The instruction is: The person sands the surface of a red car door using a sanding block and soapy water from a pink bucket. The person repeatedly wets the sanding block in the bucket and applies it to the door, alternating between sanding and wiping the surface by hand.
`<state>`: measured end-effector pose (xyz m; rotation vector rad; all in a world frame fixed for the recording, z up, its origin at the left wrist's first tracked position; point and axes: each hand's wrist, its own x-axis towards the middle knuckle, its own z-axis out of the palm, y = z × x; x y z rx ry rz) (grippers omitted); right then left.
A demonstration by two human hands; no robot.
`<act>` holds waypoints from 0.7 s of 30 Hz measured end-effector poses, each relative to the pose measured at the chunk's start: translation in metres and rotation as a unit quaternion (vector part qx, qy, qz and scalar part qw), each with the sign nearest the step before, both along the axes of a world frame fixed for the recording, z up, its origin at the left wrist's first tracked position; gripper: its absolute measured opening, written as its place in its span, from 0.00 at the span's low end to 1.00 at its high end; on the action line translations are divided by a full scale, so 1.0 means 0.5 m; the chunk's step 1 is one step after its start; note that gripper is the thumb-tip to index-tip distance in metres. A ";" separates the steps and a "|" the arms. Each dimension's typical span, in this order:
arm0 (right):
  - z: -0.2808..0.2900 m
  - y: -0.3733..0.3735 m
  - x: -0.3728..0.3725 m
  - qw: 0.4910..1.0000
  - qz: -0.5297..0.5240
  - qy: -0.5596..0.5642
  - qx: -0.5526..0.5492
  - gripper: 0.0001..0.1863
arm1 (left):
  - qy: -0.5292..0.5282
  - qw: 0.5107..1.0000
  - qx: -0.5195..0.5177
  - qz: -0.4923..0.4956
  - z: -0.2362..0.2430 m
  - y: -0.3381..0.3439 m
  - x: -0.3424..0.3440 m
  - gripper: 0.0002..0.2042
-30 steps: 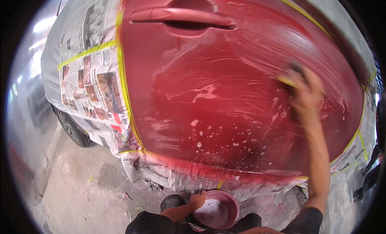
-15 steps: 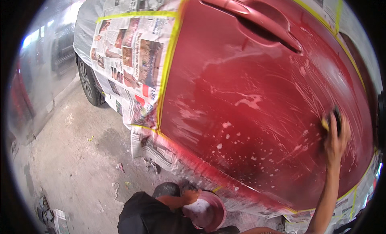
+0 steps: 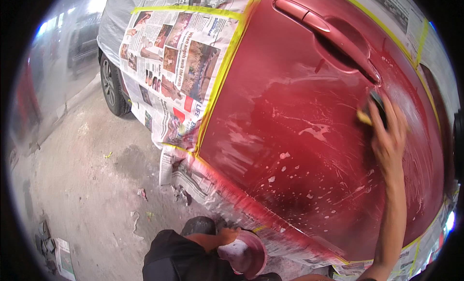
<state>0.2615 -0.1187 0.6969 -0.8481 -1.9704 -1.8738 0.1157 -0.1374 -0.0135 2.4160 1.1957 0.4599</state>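
My right hand (image 3: 391, 143) is closed around a sanding block (image 3: 378, 109), dark on its back with a yellow layer beneath. It lies against the red car door (image 3: 290, 107), just below the near end of the door handle (image 3: 319, 24). Whitish wet streaks and foam spots cover much of the panel. Low by my knee, my left hand (image 3: 228, 235) grips the rim of a pinkish-red bucket (image 3: 263, 256) that holds cloudy, foamy liquid. Its fingertips are partly hidden.
Newspaper (image 3: 181, 58) edged with yellow tape (image 3: 223, 80) masks the car around the door. A wheel (image 3: 112, 85) shows at the far left below plastic sheeting (image 3: 121, 20). Paper scraps and dark debris (image 3: 46, 242) lie on the concrete floor (image 3: 96, 179).
My right hand has slid the sanding block up the door, closer to the handle. My left hand stays at the bucket. The view has shifted slightly.
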 end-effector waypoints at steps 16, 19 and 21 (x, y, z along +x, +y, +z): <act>-0.015 0.000 -0.042 1.000 -0.009 0.023 0.002 0.29 | -0.012 0.978 -0.205 0.046 0.101 -0.031 -0.052 0.21; -0.043 0.026 -0.002 0.998 0.024 0.037 0.033 0.27 | -0.024 0.989 -0.144 0.029 0.058 -0.018 -0.034 0.20; -0.029 0.062 -0.111 0.998 0.050 0.027 0.003 0.24 | -0.032 0.989 -0.147 -0.005 0.087 -0.006 -0.016 0.20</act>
